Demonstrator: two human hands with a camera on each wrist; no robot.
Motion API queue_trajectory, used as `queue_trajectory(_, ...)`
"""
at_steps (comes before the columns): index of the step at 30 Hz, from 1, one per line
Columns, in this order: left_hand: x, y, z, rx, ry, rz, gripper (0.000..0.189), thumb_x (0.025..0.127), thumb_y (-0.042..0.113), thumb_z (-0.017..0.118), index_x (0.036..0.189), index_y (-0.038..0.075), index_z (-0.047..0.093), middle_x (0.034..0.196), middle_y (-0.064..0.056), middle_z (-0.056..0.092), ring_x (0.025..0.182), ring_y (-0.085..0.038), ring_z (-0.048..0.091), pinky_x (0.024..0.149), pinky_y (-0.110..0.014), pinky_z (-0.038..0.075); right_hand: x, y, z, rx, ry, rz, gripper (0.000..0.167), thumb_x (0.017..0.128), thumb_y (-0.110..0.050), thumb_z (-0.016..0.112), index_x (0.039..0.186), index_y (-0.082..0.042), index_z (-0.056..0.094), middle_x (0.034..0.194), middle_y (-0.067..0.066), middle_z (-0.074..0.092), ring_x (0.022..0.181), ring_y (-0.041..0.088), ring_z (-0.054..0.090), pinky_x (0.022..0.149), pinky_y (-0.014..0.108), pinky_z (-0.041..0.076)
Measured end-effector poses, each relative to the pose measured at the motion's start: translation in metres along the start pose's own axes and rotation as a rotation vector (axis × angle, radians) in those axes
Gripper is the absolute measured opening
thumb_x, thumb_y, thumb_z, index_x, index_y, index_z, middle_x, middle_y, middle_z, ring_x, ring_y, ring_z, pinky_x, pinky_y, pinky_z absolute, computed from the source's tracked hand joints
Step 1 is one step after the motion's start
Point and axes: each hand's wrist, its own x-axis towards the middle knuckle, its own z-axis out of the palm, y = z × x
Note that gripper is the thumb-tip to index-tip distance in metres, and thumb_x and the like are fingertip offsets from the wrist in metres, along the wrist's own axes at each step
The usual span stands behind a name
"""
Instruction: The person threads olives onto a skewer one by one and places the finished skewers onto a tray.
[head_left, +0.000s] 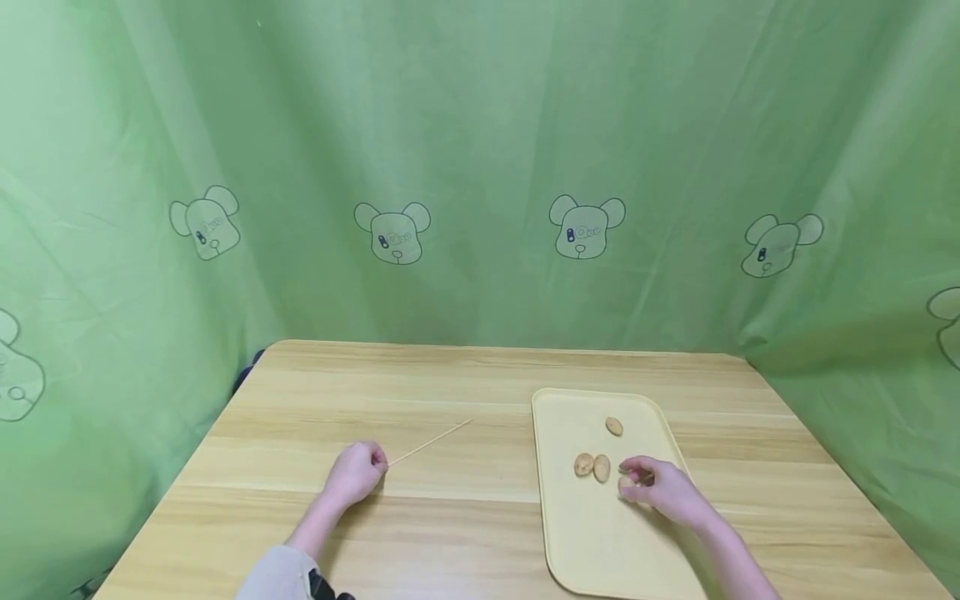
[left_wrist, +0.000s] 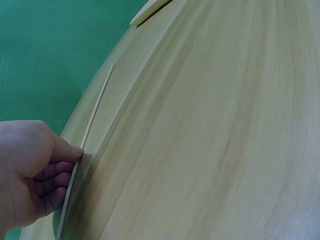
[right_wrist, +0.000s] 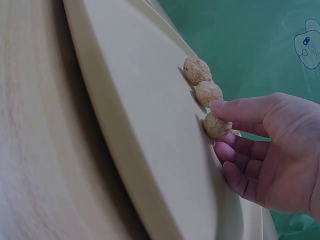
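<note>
My left hand pinches a thin wooden skewer between thumb and fingers, low over the table. The skewer slants away to the upper right in the head view. At the tray, my right hand has its thumb and fingers around a small wrinkled brown oval piece. Left of that hand, two similar brown pieces sit side by side on the cream tray. One more brown piece lies farther back. In the right wrist view, my thumb overlaps part of the gripped piece.
The tray, with a low raised rim, stands on the right part of the wood-grain table. Green curtains printed with bear heads hang behind the table and along both sides.
</note>
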Motion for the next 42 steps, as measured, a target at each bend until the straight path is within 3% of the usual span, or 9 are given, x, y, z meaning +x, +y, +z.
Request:
queue_trajectory(5,-0.002,0.003,0.001,0.071,-0.005,0.055,0.008,0.081,0.002,0.057,0.075,0.006,0.059,0.072,-0.001,0.057,0.067,-0.017,0.053,0.065,-0.036,0.047,-0.001,0.001,0.000,-0.011,0.001,0.000,0.048,0.076,-0.017,0.073,0.114,0.008,0.056,0.090,0.006,0.057,0.083,0.018,0.052,0.069,0.029,0.044)
queue_trajectory(10,-0.004,0.005,0.002,0.081,0.000,0.099,0.009,0.084,0.002,0.055,0.077,0.006,0.057,0.072,-0.001,0.054,0.068,-0.017,0.051,0.065,-0.035,0.046,-0.003,0.001,-0.001,-0.008,0.001,0.001,0.048,0.076,-0.016,0.072,0.115,0.008,0.055,0.091,0.007,0.057,0.083,0.018,0.052,0.071,0.028,0.044)
queue_trajectory(18,-0.004,0.006,0.001,-0.017,-0.062,0.164,0.006,0.091,0.004,0.053,0.085,0.007,0.054,0.078,0.001,0.052,0.074,-0.015,0.050,0.071,-0.035,0.047,-0.007,-0.001,-0.004,0.080,0.018,0.009,0.051,0.078,-0.012,0.070,0.121,0.009,0.051,0.097,0.012,0.055,0.081,0.019,0.055,0.059,0.026,0.048)
queue_trajectory(27,-0.005,0.017,-0.007,-0.040,-0.057,0.203,0.004,0.091,0.007,0.054,0.090,0.008,0.058,0.081,0.001,0.056,0.072,-0.010,0.050,0.068,-0.030,0.046,-0.005,-0.009,-0.007,0.162,0.029,-0.043,0.049,0.083,-0.012,0.067,0.123,0.009,0.049,0.110,0.021,0.056,0.088,0.023,0.059,0.067,0.029,0.052)
queue_trajectory(33,-0.009,0.026,-0.015,-0.119,-0.068,0.209,0.005,0.090,0.007,0.056,0.091,0.006,0.061,0.082,-0.001,0.058,0.071,-0.010,0.050,0.065,-0.027,0.045,-0.003,-0.019,-0.008,0.143,0.075,-0.127,0.041,0.085,-0.007,0.064,0.121,0.007,0.052,0.114,0.023,0.057,0.088,0.019,0.059,0.072,0.026,0.050)
queue_trajectory(42,-0.013,0.034,-0.020,-0.175,-0.093,0.271,0.011,0.084,0.001,0.060,0.093,0.001,0.065,0.083,0.000,0.057,0.074,-0.012,0.051,0.066,-0.025,0.046,-0.003,-0.034,-0.005,0.170,0.101,-0.177,0.035,0.084,-0.005,0.064,0.116,0.007,0.057,0.112,0.023,0.059,0.087,0.010,0.058,0.076,0.021,0.048)
